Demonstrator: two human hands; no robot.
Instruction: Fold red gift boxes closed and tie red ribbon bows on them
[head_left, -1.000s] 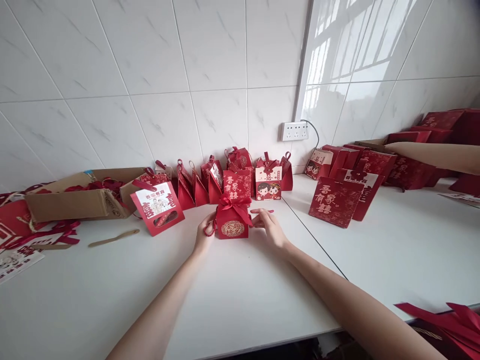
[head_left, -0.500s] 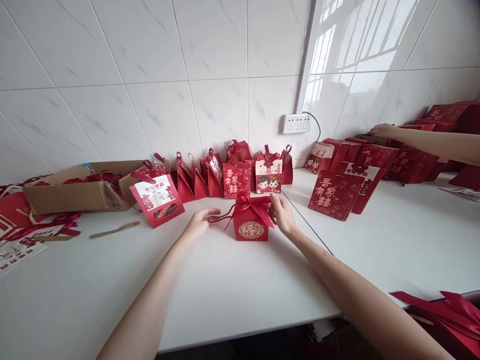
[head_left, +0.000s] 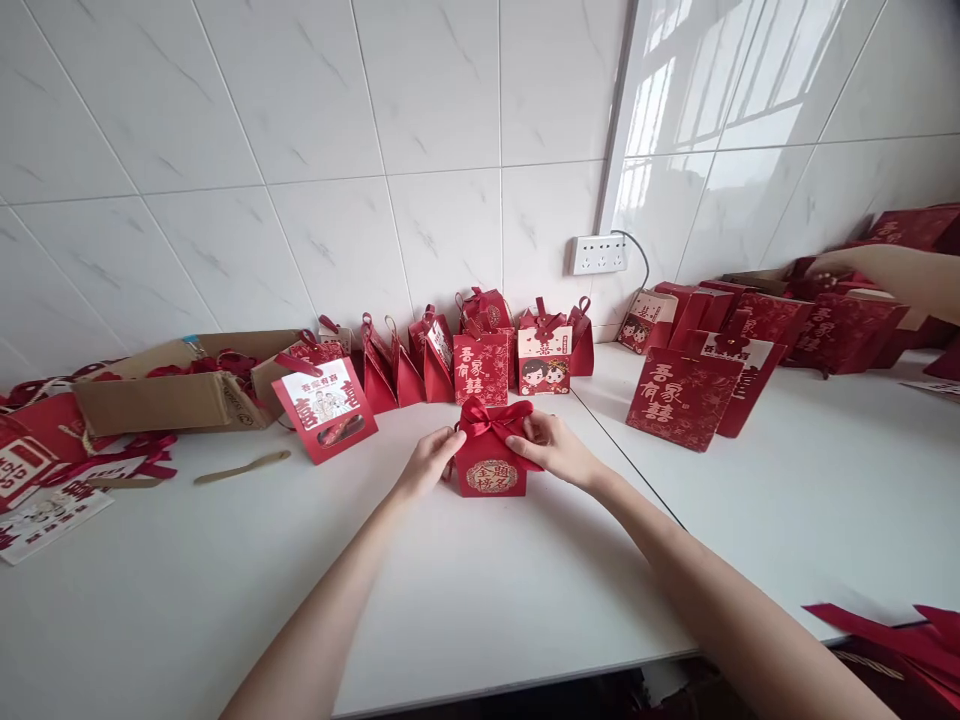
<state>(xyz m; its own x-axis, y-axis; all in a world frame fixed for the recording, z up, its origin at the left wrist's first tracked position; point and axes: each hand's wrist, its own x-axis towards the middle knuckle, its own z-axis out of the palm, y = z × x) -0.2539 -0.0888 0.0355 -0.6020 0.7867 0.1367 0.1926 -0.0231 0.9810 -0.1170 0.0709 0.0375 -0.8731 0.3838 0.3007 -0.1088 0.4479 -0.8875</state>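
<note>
A small red gift box (head_left: 491, 468) with a gold round emblem and a red ribbon bow (head_left: 491, 415) on top stands on the white table (head_left: 480, 600) in front of me. My left hand (head_left: 426, 465) curls against the box's left side, fingers closed on the ribbon there. My right hand (head_left: 551, 447) pinches the bow's right loop at the top of the box.
A row of red gift boxes and bags (head_left: 480, 352) lines the tiled wall. An open cardboard box (head_left: 161, 395) with ribbons lies at the left, a wooden stick (head_left: 241, 466) near it. Larger red bags (head_left: 682, 395) stand at the right, where another person's arm (head_left: 892, 278) reaches.
My hands were spread apart pulling the ribbon ends outward; both have now come back in onto the box and bow. The other person's arm drew back to the right.
</note>
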